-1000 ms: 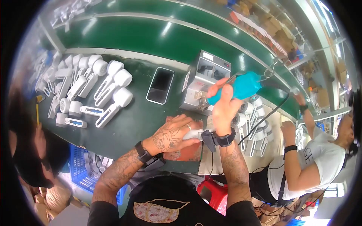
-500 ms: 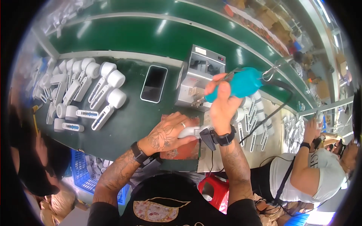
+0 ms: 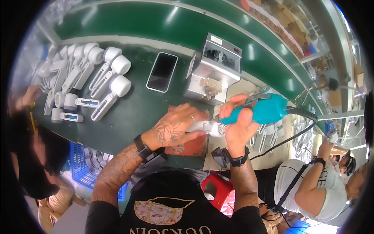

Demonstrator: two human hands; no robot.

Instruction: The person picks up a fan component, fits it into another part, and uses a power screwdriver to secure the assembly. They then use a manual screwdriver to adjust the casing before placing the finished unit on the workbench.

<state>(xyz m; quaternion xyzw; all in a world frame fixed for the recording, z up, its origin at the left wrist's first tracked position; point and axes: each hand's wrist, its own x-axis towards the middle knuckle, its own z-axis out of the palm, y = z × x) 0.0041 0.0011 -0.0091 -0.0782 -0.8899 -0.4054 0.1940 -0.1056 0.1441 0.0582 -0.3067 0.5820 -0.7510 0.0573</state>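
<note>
Between the two hands, a white part (image 3: 216, 130) sits at the right side of the red mat (image 3: 187, 147), its handle pinched by the left hand (image 3: 173, 126) and its round head facing the right. The right hand (image 3: 239, 128) is wrapped around the teal driver (image 3: 269, 109). Half a second ago the driver's tip was at the front of the metal machine (image 3: 214, 74); now it has dropped away, close above the part, which suggests the work is passing from machine to part. Whether tip and part touch, I cannot tell. Left of the grip, bare bench (image 3: 132, 123) gives the widest room, up to the rows of parts (image 3: 103, 106); the bench edge runs just below. Beyond the grip the machine stands near; to its right, the cable (image 3: 290, 136) crosses over more parts (image 3: 272, 136).
</note>
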